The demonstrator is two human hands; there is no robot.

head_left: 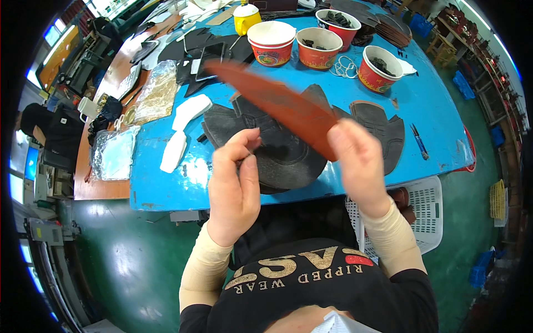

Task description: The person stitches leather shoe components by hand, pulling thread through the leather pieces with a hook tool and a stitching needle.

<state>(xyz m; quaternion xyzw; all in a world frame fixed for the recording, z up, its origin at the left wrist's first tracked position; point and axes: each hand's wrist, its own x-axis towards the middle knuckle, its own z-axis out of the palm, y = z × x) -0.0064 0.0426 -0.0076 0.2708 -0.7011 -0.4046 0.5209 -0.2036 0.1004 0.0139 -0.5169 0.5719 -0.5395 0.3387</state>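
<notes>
My right hand [360,166] grips the lower end of a long reddish-brown leather piece [277,105], blurred by motion, which slants up to the left. Below that piece, a stack of dark grey leather shoe-upper pieces [294,172] lies on the blue table [205,191]. My left hand [233,186] is over the stack's left side, its fingers curled in toward the thumb. Anything small between those fingertips cannot be made out. More dark cut pieces [380,133] lie to the right of the stack, partly behind the leather piece.
Red paper tubs [380,69] with small black parts stand at the back. A yellow cup [246,19] is beside them. White pieces [186,119] and plastic bags [114,152] lie left; a pen-like tool [420,142] lies right. Below the table edge is a white basket [427,213].
</notes>
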